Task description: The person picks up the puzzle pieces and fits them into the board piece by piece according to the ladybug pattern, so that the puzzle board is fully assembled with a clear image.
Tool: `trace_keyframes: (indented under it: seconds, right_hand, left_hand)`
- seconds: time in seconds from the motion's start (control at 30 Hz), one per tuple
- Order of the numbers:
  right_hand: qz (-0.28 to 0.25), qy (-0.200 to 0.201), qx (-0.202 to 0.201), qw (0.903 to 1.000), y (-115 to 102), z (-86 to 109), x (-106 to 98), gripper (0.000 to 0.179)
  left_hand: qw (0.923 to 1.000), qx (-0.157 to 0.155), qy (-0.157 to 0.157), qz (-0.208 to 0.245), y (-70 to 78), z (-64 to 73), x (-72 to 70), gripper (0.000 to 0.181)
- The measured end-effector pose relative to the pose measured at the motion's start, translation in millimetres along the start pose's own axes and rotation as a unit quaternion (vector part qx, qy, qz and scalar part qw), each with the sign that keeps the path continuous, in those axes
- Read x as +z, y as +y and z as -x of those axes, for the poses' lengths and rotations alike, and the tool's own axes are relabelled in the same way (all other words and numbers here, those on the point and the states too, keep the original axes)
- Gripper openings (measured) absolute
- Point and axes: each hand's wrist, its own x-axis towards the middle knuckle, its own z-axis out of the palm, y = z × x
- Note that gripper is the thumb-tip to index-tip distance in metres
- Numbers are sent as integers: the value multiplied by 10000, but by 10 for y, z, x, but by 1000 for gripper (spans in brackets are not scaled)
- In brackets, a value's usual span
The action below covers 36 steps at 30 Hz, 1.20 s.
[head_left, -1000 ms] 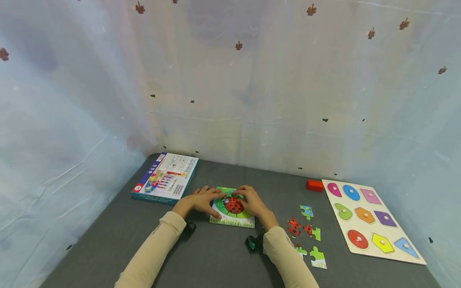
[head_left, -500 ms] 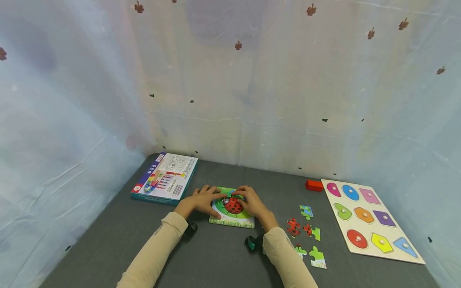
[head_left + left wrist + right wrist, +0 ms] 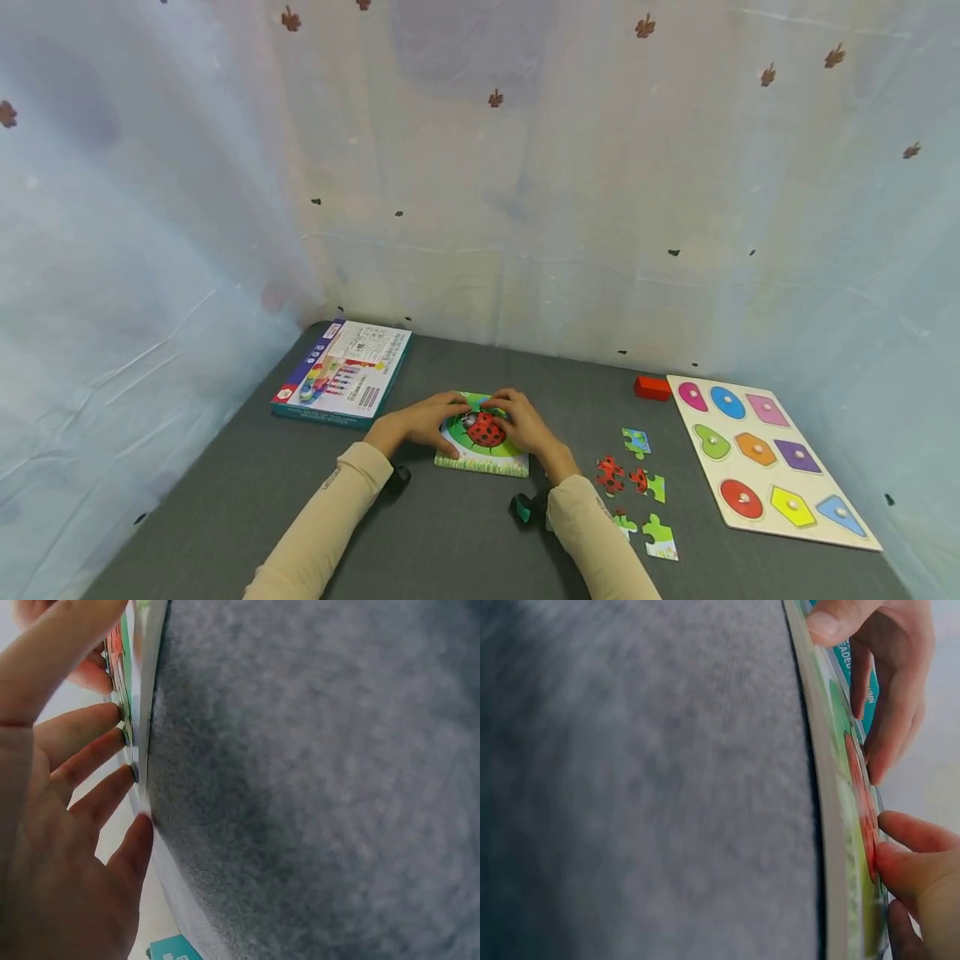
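Observation:
A square ladybug jigsaw board point(image 3: 483, 462) lies on the table between both hands. My left hand point(image 3: 420, 421) rests over its left side, thumb at the near left and fingers reaching to the upper part. In the left wrist view, the extended fingertips point(image 3: 135, 772) touch the board's edge and face. From the right, my right hand point(image 3: 531, 427) comes over the board with thumb and forefinger close together on the picture, near the ladybug's upper right. The right wrist view has these fingertips point(image 3: 889, 855) right at the face of the board point(image 3: 832, 825).
Several loose jigsaw pieces point(image 3: 662, 537) lie right of the right forearm. A shape-peg board point(image 3: 780, 462) is at the far right, with a red block point(image 3: 652, 387) by its corner. A flat game box point(image 3: 348, 371) sits at the back left, close to the left hand.
The left fingers have lowered and drawn closer together over the board's top. The right hand has stayed nearly still, and the board has kept its place.

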Motion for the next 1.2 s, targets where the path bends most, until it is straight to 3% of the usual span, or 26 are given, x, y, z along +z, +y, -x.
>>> trace_keyframes:
  seconds: [0.17,0.37,0.6,0.77,1.0,1.2]
  right_hand:
    - [-370,10,-49,9993,7,67,-102,37]
    - [-588,295,-58,9978,105,287,-462,41]
    - [-350,691,251,9967,348,766,-1016,41]
    - [-166,979,516,9937,458,1156,-1281,36]
    - [-207,904,983,9908,865,1625,-1354,36]
    - [-60,546,1346,9894,918,1788,-1335,40]
  left_hand:
    - [9997,9,4,256,-23,-14,3,85]
    - [9991,96,9,404,-31,9,18,86]
    - [9992,81,1,395,-36,17,17,86]
    - [9996,30,9,294,-38,15,-2,85]
    - [9993,23,21,363,-43,23,-12,85]
    - [9991,16,23,415,-75,6,39,85]
